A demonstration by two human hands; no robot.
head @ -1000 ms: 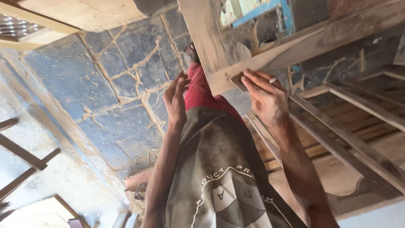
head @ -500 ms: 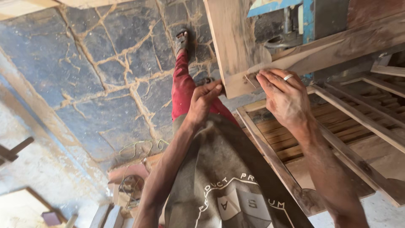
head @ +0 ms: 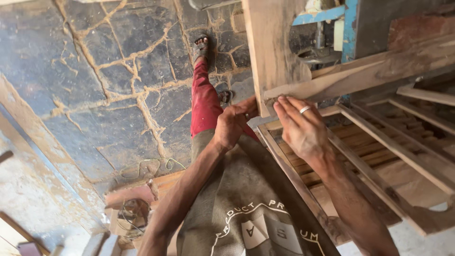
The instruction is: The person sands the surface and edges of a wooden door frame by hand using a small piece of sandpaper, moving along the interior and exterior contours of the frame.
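A wooden frame (head: 272, 57) of a wide upright board and a slanting rail stands in front of me, its lower corner at waist height. My left hand (head: 231, 124) closes around that corner from the left, thumb against the board's edge. My right hand (head: 299, 127), with a ring on one finger, lies flat on the rail just right of the corner. Its fingers are stretched out together, tips pressing on the wood. A small dark bit shows under the fingertips; I cannot tell what it is.
A slatted wooden frame (head: 379, 156) lies flat at the right below the hands. A blue machine (head: 350, 23) stands behind the board. The dark stone floor (head: 95, 71) has sawdust in its cracks, with a green cable (head: 147, 166) on it. My red trouser leg (head: 204, 102) and sandalled foot (head: 201, 45) are below.
My left hand came in from the open air at the left and took hold of the frame's corner. My right hand stayed on the rail, shifting slightly along it. The view drifted.
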